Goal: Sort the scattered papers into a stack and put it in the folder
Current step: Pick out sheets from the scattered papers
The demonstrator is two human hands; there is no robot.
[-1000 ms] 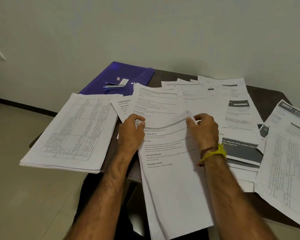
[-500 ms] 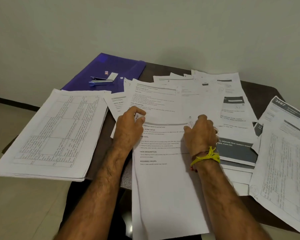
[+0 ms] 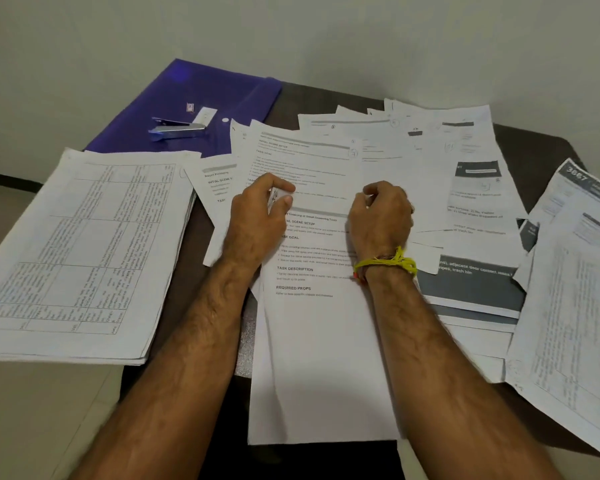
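Hands (image 3: 257,220) (image 3: 381,216) at sheet's (image 3: 319,341) top edge (papers (image 3: 465,202) crowding right).

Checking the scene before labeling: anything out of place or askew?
A stapler lies on the closed purple folder, which must open. The table-printed stack overhangs the table edge. Other sheets are fanned crookedly.

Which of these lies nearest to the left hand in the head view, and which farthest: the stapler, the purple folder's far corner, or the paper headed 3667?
From the left hand:
1. Stapler, up-left on the folder.
2. Purple folder, far corner beyond it.
3. Paper headed 3667, far right.
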